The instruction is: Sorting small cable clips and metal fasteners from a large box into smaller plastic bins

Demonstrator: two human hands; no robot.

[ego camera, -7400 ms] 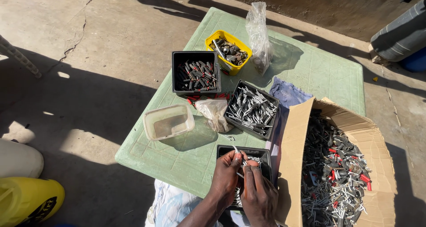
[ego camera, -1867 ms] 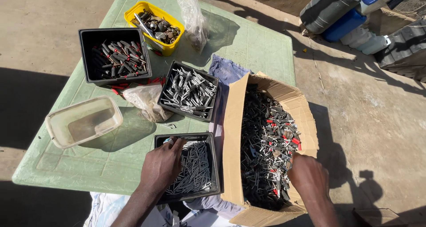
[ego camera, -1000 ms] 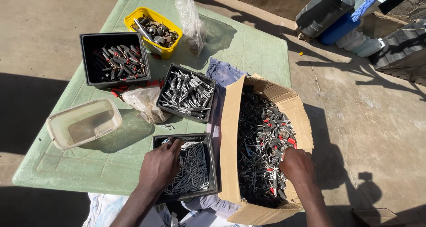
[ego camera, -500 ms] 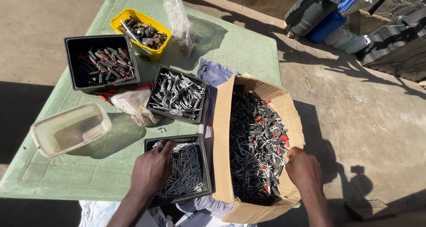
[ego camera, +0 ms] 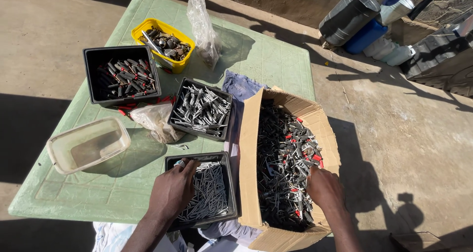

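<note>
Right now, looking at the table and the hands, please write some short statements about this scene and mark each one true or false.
1. The left hand rests on the near black tray of thin metal pieces. True.
2. The right hand is inside the yellow tub. False: it reaches into the cardboard box full of small parts.
3. The clear plastic container is packed with parts. False: it looks empty.
4. The yellow tub stands at the far side of the green table. True.
5. Three black trays stand on the table. True.

Left hand (ego camera: 172, 192) resting in black tray of nails (ego camera: 209, 190), right hand (ego camera: 322, 188) in cardboard box (ego camera: 251, 148)
</note>
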